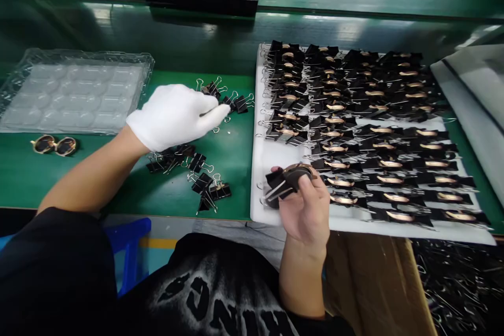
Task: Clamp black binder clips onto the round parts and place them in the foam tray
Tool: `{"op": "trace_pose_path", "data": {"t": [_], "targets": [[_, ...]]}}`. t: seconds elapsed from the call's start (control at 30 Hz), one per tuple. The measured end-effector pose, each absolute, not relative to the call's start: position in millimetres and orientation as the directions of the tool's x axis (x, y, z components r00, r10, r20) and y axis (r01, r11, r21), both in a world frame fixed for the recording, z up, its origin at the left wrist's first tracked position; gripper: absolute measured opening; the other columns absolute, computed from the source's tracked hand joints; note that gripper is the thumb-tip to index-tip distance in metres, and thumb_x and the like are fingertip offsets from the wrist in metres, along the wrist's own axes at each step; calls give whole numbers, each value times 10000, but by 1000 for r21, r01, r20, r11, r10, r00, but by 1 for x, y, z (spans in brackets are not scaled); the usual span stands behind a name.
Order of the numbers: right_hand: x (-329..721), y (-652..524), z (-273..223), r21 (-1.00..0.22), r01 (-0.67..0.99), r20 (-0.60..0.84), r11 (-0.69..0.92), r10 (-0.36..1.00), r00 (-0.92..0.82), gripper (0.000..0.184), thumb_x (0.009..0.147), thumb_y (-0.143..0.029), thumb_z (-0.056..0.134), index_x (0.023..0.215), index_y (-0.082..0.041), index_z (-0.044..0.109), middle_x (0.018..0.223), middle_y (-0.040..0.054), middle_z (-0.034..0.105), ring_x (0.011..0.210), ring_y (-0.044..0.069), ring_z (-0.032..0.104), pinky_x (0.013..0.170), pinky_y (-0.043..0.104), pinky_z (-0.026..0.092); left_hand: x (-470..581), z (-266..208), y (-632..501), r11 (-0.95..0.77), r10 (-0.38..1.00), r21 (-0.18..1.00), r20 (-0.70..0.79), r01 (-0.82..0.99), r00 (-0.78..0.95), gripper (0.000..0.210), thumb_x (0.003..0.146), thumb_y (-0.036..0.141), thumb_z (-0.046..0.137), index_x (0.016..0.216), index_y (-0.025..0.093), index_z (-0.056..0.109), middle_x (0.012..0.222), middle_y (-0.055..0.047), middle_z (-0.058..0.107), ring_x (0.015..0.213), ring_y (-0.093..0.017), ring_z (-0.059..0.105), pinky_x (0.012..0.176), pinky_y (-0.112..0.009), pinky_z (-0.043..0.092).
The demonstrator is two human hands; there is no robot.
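Observation:
My left hand (179,115), in a white glove, reaches over the green bench among loose black binder clips (242,104). Its thumb and fingers come together in a pinch beside one clip; whether anything is between them is hidden. My bare right hand (305,210) is closed around dark-lensed sunglasses (299,172) with a black binder clip (277,184) on them, its silver handles pointing left. This is just above the front left corner of a white foam tray (271,212). Rows of gold-coloured pieces (340,182) clamped in black binder clips stand on that tray.
More loose binder clips (202,181) lie near the bench's front edge. At left are a clear plastic blister tray (82,89) and round gold sunglasses (54,145). A black compartment box (200,0) sits at the back. Many clips fill a cardboard box (370,278) below right.

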State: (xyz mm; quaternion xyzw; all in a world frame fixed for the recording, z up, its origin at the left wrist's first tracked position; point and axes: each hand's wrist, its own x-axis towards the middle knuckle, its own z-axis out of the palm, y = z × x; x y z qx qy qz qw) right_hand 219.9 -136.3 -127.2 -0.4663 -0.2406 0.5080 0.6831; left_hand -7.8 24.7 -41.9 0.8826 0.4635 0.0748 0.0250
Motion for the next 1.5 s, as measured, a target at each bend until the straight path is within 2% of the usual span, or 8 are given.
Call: {"op": "trace_pose_path", "data": {"t": [0.17,0.43,0.6,0.73,0.83,0.97,1.17,1.5], "targets": [[219,-138,-122,-889,-457,-130,35,937,326,259,818,-466,871,852,-242,747,804,3,716,719,179,718,687,342,615,-11,-54,34,-467,880,-216,-17,858,475,555,957,618,478,707,157,661,563,-59,523,650,-245,635,700,-312,360],[220,-138,-125,-935,-345,-16,81,963,268,211,872,-449,823,860,-244,778,836,26,700,774,200,706,727,363,594,8,-54,27,-493,870,-263,-157,829,468,327,927,256,467,724,110,678,684,-159,645,658,-278,635,660,-371,359],[220,-141,-123,-948,-299,64,110,985,158,126,913,-394,800,942,-273,819,1041,60,754,970,226,741,910,415,620,-11,-40,24,-578,814,-65,23,814,580,496,992,448,432,603,174,573,565,-37,482,600,-169,518,673,-323,317],[208,-138,-114,-951,-296,71,88,995,66,127,970,-302,748,1073,-313,821,1486,59,661,1313,271,672,1119,485,553,-4,-30,8,-665,725,390,130,637,677,549,1028,477,434,577,183,539,527,22,424,539,-94,403,609,-280,307],[199,-136,-110,-943,-317,93,96,995,25,127,966,-287,758,1070,-321,824,1282,55,743,1136,225,720,987,406,604,8,-33,-2,-657,657,605,167,450,735,497,1034,435,479,618,183,583,545,31,515,523,-80,435,568,-256,334],[199,-138,-109,-948,-306,84,89,996,28,108,959,-304,767,1053,-313,820,942,23,741,892,182,710,806,317,598,14,-41,-8,-698,550,598,94,395,830,432,1018,400,436,666,194,578,590,17,578,526,-92,466,561,-255,346],[205,-139,-103,-979,-196,52,59,998,38,89,963,-313,762,1034,-279,804,890,5,710,815,145,668,707,244,559,19,-50,-20,-666,678,468,56,580,733,559,833,634,612,538,211,393,441,52,360,444,-89,266,490,-282,209],[223,-141,-97,-999,-46,-24,-20,996,91,105,1020,-348,691,1076,-285,753,1048,19,767,860,157,718,771,281,583,17,-43,-10,-660,641,596,129,457,757,460,911,398,556,586,215,287,526,77,218,520,-88,176,510,-287,205]]}}
